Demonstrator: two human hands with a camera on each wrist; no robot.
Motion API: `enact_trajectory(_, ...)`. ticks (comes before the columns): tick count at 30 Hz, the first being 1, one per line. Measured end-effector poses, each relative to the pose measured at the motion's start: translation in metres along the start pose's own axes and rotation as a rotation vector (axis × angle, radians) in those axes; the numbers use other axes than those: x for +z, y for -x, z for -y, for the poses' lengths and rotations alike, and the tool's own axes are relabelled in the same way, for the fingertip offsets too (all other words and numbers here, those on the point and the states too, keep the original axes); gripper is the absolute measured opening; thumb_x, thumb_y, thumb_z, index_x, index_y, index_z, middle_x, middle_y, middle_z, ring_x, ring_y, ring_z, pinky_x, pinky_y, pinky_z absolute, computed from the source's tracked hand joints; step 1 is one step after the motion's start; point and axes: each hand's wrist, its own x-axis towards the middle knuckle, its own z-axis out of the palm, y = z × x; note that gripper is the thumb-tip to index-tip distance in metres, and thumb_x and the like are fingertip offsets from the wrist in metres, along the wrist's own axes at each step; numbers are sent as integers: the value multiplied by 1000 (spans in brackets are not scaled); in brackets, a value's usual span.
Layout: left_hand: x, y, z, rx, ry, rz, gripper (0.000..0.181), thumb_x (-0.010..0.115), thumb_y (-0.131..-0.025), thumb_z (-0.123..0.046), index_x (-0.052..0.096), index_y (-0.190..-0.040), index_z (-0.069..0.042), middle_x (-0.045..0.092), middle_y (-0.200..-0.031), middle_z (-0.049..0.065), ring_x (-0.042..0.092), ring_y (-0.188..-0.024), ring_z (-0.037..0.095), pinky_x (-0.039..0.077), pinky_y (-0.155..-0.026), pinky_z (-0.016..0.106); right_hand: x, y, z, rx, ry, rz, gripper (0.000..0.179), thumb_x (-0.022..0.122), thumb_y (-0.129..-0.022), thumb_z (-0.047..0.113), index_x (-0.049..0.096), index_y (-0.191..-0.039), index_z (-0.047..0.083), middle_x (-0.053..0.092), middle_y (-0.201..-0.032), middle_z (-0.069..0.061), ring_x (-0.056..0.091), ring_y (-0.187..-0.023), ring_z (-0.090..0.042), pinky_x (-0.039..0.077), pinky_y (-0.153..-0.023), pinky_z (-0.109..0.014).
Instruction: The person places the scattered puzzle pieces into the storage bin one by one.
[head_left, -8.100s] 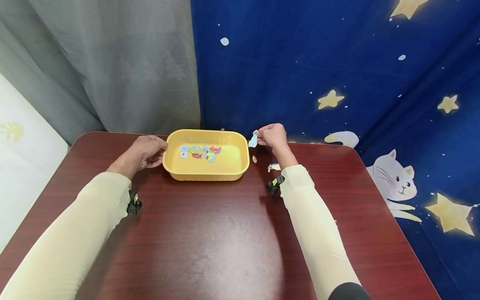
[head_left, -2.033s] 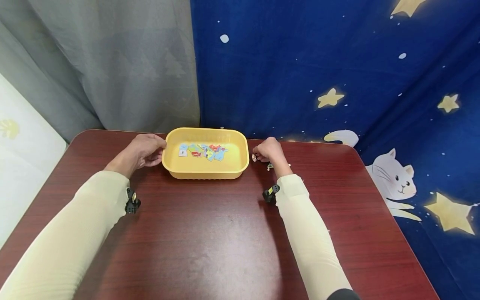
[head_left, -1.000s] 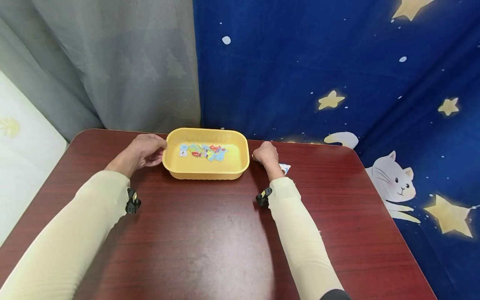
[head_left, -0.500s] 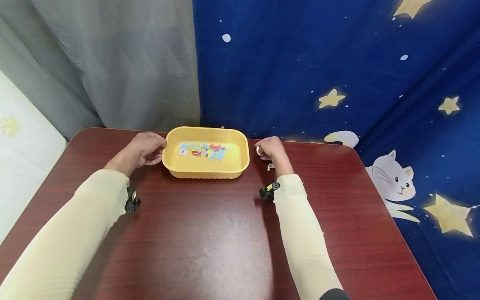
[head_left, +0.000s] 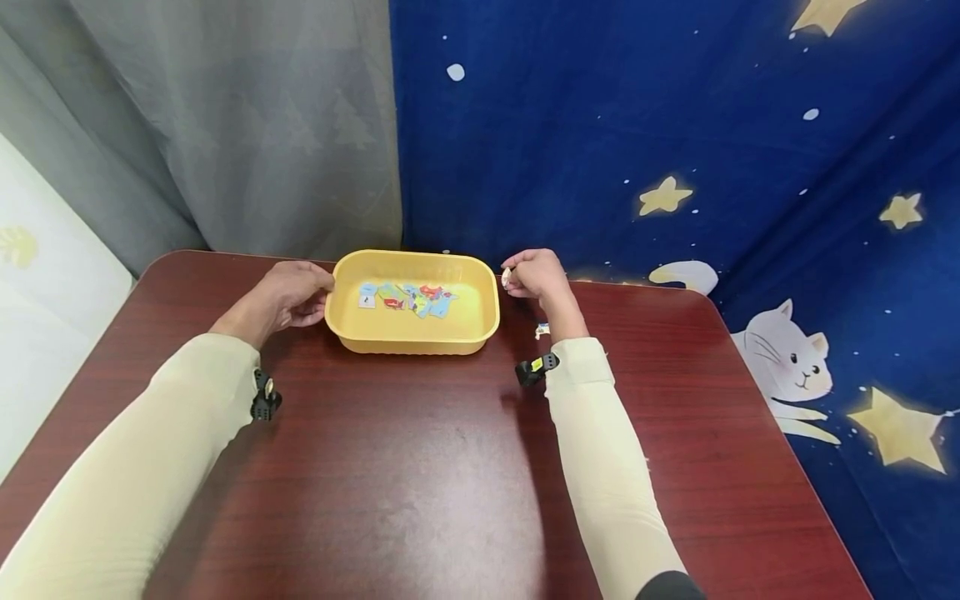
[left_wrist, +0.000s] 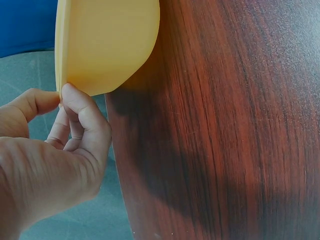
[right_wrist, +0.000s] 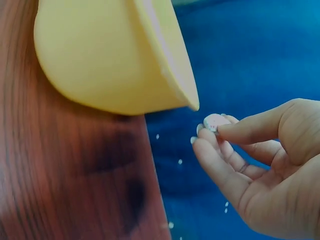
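Note:
A yellow plastic basin [head_left: 412, 343] stands near the table's far edge, with several colourful flat cut-out pieces [head_left: 393, 297] lying on its bottom. My left hand [head_left: 293, 293] pinches the basin's left rim between thumb and fingers; the left wrist view shows the thumb [left_wrist: 40, 101] on one side of the rim. Just off the basin's right end, my right hand [head_left: 537, 273] pinches a small pale cut-out piece [right_wrist: 215, 121] by its edge, raised above the table. Another small cut-out piece [head_left: 542, 331] lies on the table beside the right wrist, partly covered by it.
The dark red-brown wooden table [head_left: 390, 467] extends toward me and to both sides. A grey curtain [head_left: 300, 125] and a blue curtain [head_left: 525, 150] with stars and a cat hang right behind its far edge.
The light-blue cut-out once in my right hand now lies in the basin. My right hand has since picked the small pale piece off the table and lifted it. My left hand keeps its place.

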Motion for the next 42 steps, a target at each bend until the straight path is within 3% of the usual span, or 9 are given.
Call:
enact_trajectory(6, 0, -1, 0, 5, -4, 4, 27, 53, -94, -16, 48, -118, -6, 56, -62, -3, 57, -52, 8, 54, -56, 22, 10, 6, 10, -38, -34, 30, 28, 58, -86, -5, 68, -112, -2, 66, -82, -10, 65, -69, -16, 57, -84, -39)
enact_trajectory(13, -1, -1, 1, -1, 0, 0, 26, 54, -93, -16, 48, -118, -7, 56, -62, -4, 57, -52, 8, 54, -56, 22, 29, 12, 20, -76, 43, 56, 26, 59, -84, -7, 68, -109, -3, 65, -88, -12, 64, -66, -13, 60, -69, -29)
enact_trajectory(21, -1, 0, 1, -6, 8, 3, 24, 54, -93, -15, 49, -115, -7, 57, -62, -3, 57, -53, 8, 54, -56, 22, 50, 11, 18, -88, 152, 86, 30, 59, -84, -9, 66, -112, -6, 63, -81, -12, 63, -61, -13, 60, -73, -34)
enact_trajectory(31, -1, -1, 1, 0, 17, 0, 23, 53, -93, -14, 48, -114, -7, 57, -63, -3, 57, -54, 7, 54, -56, 22, 73, 4, 19, -98, 417, 60, 24, 60, -86, -2, 71, -106, 2, 68, -79, -10, 61, -59, -14, 58, -62, -27)
enact_trajectory(34, -1, 0, 1, 1, 16, -1, 24, 54, -93, -15, 48, -116, -7, 58, -63, -3, 58, -54, 8, 55, -56, 22, 77, 4, 18, -122, 517, 65, 15, 57, -90, 3, 72, -93, 3, 68, -74, -9, 63, -59, -15, 55, -57, -24)
enact_trajectory(38, -1, 0, 1, -1, 12, 0, 25, 54, -94, -16, 48, -117, -7, 58, -63, -3, 57, -54, 8, 55, -56, 22, 83, 3, 16, -159, 613, 68, 29, 52, -95, 10, 61, -67, 9, 61, -59, -3, 64, -57, -16, 49, -48, -21)
enact_trajectory(42, -1, 0, 2, -2, 3, -4, 26, 54, -94, -17, 49, -118, -7, 58, -63, -3, 57, -53, 8, 55, -57, 23, 88, 0, 15, -176, 727, 48, 33, 54, -90, 8, 54, -58, 13, 55, -49, 1, 57, -46, -12, 41, -41, -19)
